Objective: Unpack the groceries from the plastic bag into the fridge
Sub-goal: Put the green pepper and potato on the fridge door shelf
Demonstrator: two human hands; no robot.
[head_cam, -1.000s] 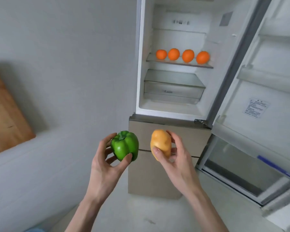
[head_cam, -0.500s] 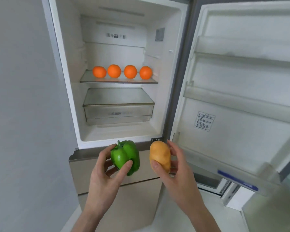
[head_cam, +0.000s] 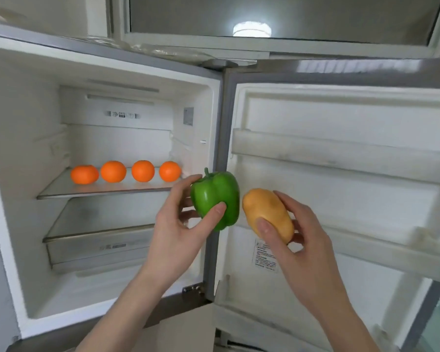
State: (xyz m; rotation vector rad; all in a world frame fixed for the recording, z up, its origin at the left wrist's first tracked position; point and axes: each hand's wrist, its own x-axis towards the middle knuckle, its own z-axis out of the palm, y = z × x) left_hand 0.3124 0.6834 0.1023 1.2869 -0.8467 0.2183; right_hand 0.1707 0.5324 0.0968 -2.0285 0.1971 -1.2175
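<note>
With four oranges [head_cam: 127, 172] lining the shelf [head_cam: 104, 190] at nine o'clock, left hand [head_cam: 178, 232] fingers clasp the green pepper [head_cam: 215, 199], right hand [head_cam: 305, 240] cradles the potato [head_cam: 268, 214], both poised for loading.

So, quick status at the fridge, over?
Left hand holds green pepper. Right hand holds potato. Fridge open, four oranges shelved, nothing blocking.

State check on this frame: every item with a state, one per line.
fridge door: swung open, shelves bare
green pepper: held by left hand, stem up, not yet inside
potato: held in right hand, in front of the door
four oranges: in a row on the glass shelf
crisper drawer: closed
</note>
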